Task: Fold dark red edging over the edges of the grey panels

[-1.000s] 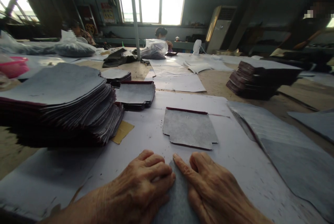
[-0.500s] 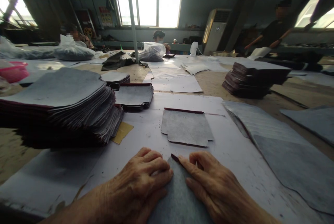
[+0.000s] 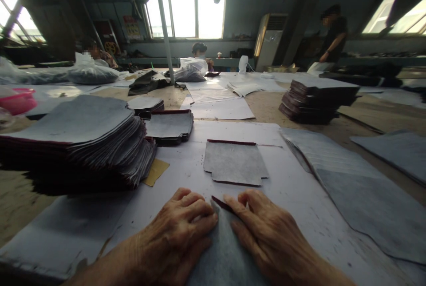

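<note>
My left hand and my right hand lie side by side at the table's near edge, both pressing on a grey piece with a dark red edge. My left fingers are curled down onto its left side. The right fingers stretch flat along its right side, with the index finger at the red upper corner. Just beyond them a second grey cut piece with a dark red top edge lies flat on the white paper.
A tall stack of grey pieces stands at the left, with two smaller stacks behind it. Another dark stack is at the far right. Large grey sheets lie on the right. People are at work at the back.
The view has tilted slightly; the piece's dark red corner now shows between my fingertips. Both hands stay pressed on the piece. The standing person at the back right has moved left.
</note>
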Motion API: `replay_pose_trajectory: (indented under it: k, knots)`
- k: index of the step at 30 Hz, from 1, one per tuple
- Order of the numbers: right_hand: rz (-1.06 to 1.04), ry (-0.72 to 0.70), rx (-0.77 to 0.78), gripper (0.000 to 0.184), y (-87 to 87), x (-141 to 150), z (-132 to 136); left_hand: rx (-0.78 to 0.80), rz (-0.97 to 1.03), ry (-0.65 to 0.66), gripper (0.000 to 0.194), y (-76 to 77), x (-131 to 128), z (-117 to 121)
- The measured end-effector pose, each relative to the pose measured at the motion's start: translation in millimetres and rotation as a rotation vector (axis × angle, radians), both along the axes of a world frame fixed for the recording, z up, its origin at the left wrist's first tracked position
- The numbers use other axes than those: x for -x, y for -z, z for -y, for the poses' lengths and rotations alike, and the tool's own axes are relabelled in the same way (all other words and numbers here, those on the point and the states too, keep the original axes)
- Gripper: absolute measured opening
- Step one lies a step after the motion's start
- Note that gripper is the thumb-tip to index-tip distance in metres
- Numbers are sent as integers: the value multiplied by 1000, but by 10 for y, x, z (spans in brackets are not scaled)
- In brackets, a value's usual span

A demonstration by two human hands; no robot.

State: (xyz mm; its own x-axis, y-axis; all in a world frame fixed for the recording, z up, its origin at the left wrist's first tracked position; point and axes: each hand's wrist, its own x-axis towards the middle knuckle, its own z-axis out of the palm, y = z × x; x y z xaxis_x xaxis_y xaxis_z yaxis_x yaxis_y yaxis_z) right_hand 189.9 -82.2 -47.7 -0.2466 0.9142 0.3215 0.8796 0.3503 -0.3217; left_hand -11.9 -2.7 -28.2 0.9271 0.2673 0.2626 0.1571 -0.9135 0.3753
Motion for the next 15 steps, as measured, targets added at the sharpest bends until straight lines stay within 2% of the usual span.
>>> replay_pose_trajectory:
  k: [5,10,12,15]
  knots:
    - [-62,90,-13,19,-5,-34,106,-27,69,-23,29,28,63,-7]
    - [-135,214,110,18,-62,14,100,-110,210,-119,43,131,83,-83]
    - [-132,202,95,20,-59,30,72,-186,250,-72,42,208,-11,-151]
    - [-109,100,49,20,-50,23,21,-282,362,40,30,317,-211,-242]
